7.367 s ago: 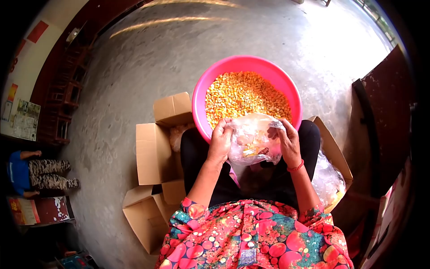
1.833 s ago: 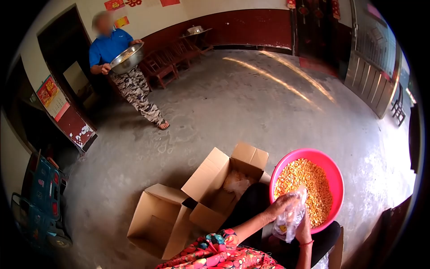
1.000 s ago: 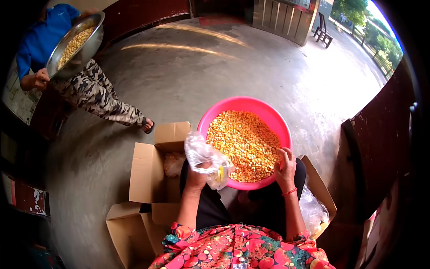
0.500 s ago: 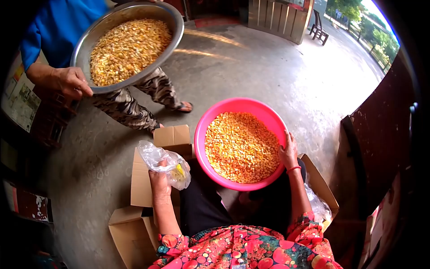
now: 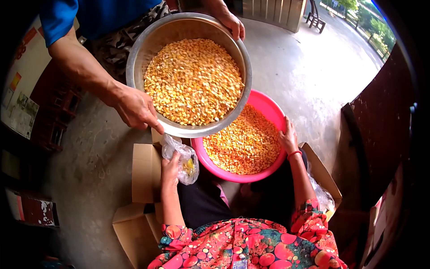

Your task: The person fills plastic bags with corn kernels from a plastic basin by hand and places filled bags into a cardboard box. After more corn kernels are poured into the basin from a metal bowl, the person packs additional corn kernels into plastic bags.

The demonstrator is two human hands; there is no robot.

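Although the basin (image 5: 269, 106) at the person's knees holds corn (image 5: 244, 145), room remains below its rim. Right hand (image 5: 289, 138): closed on that rim. Left hand (image 5: 170, 169): gripping a plastic bag (image 5: 188, 165). Metal bowl (image 5: 197, 29): well loaded, apparently untipped, in a co-worker's hands (image 5: 135, 109), overlapping the basin.

Pink tub (image 5: 233, 178): plastic, smooth, slightly glossy. Large basin (image 5: 192, 131): metal, smooth, rim bright, inside duller. Corn kernels (image 5: 244, 150): hard-looking, faintly glossy, rough as heap. Bag (image 5: 187, 165): thin clear plastic, crinkled, shiny. Boxes (image 5: 145, 172): brown cardboard, matt. Patterned shirt (image 5: 268, 246): printed cloth, matt. Trousers (image 5: 204, 208): dark cloth, matt. Blue sleeve (image 5: 58, 20): plain cloth, matt. Floor (image 5: 103, 166): concrete-looking, smooth, shiny where light falls.
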